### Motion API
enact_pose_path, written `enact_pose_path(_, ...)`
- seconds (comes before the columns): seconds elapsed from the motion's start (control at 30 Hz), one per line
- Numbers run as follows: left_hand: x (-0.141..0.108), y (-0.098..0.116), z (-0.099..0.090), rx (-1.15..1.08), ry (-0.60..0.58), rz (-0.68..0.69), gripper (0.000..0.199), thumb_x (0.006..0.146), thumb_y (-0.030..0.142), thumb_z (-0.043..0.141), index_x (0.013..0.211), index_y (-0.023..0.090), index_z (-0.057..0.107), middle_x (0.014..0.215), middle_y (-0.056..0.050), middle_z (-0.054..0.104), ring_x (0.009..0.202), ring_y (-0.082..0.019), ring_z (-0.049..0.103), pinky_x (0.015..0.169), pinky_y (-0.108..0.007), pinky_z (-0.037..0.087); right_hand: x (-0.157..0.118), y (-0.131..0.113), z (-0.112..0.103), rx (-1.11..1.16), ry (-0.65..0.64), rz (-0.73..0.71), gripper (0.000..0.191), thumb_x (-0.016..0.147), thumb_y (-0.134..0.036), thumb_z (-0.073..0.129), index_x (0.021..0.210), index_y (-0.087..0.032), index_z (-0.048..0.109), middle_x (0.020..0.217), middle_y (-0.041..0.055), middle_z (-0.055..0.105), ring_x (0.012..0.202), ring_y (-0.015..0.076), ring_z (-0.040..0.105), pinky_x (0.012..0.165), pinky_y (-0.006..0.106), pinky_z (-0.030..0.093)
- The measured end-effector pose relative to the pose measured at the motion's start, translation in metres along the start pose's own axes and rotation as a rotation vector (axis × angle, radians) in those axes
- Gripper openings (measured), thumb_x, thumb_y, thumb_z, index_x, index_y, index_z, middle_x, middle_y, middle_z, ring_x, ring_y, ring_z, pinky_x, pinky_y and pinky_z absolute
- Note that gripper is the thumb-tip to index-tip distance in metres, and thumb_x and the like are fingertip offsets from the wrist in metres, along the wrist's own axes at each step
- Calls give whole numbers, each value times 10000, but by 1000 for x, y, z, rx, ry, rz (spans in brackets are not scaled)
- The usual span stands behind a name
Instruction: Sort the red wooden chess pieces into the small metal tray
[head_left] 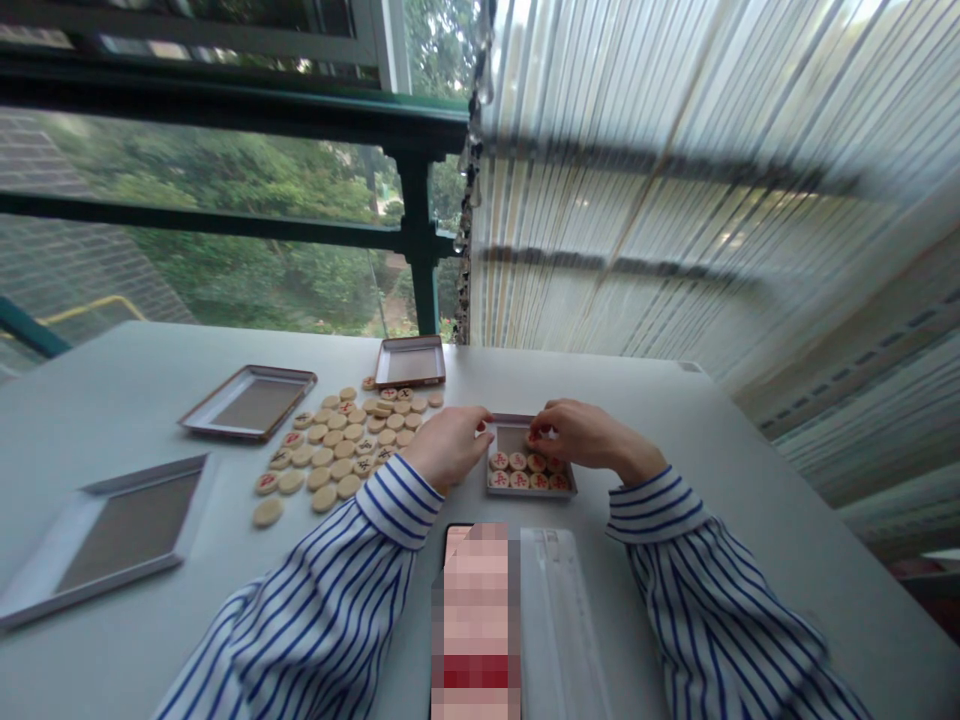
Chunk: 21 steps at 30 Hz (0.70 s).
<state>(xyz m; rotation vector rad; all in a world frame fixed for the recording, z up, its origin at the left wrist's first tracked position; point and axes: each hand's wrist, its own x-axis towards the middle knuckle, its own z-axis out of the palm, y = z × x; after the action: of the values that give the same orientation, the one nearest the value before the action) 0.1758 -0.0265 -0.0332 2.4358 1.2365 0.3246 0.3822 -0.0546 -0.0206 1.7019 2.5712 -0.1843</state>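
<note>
A small shallow box (531,494) lies on the table with several round wooden Chinese chess pieces (519,481) inside, red characters up, in rows along its near side. My left hand (450,442) is at the box's left rim, fingers curled at its far left corner. Over the far right part of the box, my right hand (576,432) pinches a red-marked Chinese chess piece (532,439), partly covered by the fingers. Left of my left hand spreads a loose pile of Chinese chess pieces (342,447), mostly blank side up, some showing red or black characters.
Three shallow trays stand on the white table (720,560): one at the near left (180,545), one farther back (262,436), one behind the pile (411,382). A phone (457,535) and a whitish translucent case (559,620) lie in front. A railing and string curtain border the table.
</note>
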Motion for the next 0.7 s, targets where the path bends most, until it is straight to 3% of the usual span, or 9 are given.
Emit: enact_pose_path(0.7, -1, 1, -1, 23, 0, -4, 343, 804, 317, 438, 1079, 170, 583, 949, -67, 667, 845, -186, 604, 731, -279, 444, 2, 3, 4, -29, -11, 2, 316, 816, -410, 441, 953, -243, 671, 898, 62, 642, 760, 159, 570, 640, 241, 369)
